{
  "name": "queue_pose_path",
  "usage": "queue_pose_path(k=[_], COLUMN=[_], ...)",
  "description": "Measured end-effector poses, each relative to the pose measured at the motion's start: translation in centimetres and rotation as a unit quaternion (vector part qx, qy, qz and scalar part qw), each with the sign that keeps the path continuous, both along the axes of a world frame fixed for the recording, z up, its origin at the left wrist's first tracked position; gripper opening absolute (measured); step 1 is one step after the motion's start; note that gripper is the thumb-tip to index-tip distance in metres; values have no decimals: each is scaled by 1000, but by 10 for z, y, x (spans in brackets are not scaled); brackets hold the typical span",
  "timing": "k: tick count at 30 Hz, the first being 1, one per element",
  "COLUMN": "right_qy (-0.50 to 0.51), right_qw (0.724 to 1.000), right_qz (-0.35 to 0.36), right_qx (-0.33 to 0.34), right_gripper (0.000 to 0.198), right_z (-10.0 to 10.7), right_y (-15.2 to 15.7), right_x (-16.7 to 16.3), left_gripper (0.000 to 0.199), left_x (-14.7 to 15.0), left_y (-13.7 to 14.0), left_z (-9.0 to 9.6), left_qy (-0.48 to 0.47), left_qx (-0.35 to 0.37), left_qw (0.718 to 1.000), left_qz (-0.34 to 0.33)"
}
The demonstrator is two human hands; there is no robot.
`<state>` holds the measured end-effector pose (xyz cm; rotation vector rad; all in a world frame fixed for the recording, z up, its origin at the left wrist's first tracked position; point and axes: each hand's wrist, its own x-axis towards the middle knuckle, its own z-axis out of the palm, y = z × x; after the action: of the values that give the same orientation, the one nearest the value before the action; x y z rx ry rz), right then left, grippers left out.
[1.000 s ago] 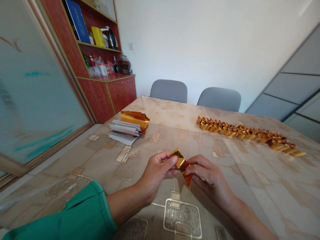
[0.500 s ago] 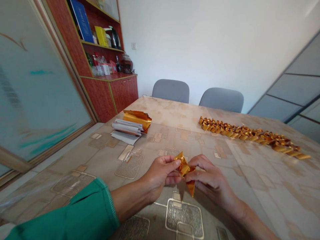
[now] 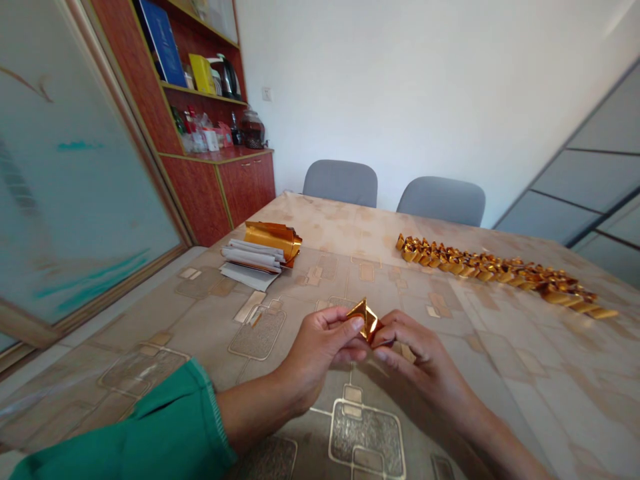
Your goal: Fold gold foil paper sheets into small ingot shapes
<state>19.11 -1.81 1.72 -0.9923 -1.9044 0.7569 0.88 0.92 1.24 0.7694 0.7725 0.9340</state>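
Note:
A small piece of shiny gold foil paper [image 3: 369, 321], folded to a pointed shape, is held between both hands above the table. My left hand [image 3: 325, 347] pinches its left side, thumb on top and fingers behind. On the right side, my right hand [image 3: 413, 347] grips the paper's lower corner between thumb and fingers, which partly hide it. To the far left lies a stack of paper sheets [image 3: 253, 257], white side up, beside a curled gold sheet [image 3: 273, 237]. Rows of folded gold foil pieces [image 3: 480, 265] stand at the right.
A patterned tablecloth covers the table [image 3: 300, 400]. Two grey chairs [image 3: 341, 181] [image 3: 443, 200] stand at its far edge. Behind on the left is a red-brown cabinet [image 3: 245, 183] with a kettle [image 3: 227, 77] and a glass jar [image 3: 253, 128].
The flap of gold foil that hung down below my right hand has been folded up, making the piece more compact. My right fingers have closed in on its lower corner.

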Motion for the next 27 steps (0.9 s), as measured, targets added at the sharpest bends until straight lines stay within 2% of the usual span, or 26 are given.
queue_pose_path(k=[3,6,10,14,19,27], right_qy=[31,38,11,-1,-20,-8], right_qw=[999,998,996,994,994,991], right_qz=[-44,-56,-77,-106,-105,-130], right_qx=[-5,-15,-35,-26,-10,-27], right_gripper=[7,12,21,22,21,27], right_z=[0,2,6,3,2,5], right_y=[-1,-2,-3,-2,-2,-3], right_x=[-4,-6,-7,-8,-9,-10], left_gripper=[32,30,26,24,21,23], left_x=[0,1,1,2,3,3], left_y=[0,0,-1,-2,-3,-5], left_z=[1,0,-2,-4,-3,-2], left_qy=[-1,1,20,52,88,79], left_qx=[-6,0,35,69,107,106], left_qw=[1000,1000,999,996,990,991], left_qz=[11,13,5,-10,-17,-20])
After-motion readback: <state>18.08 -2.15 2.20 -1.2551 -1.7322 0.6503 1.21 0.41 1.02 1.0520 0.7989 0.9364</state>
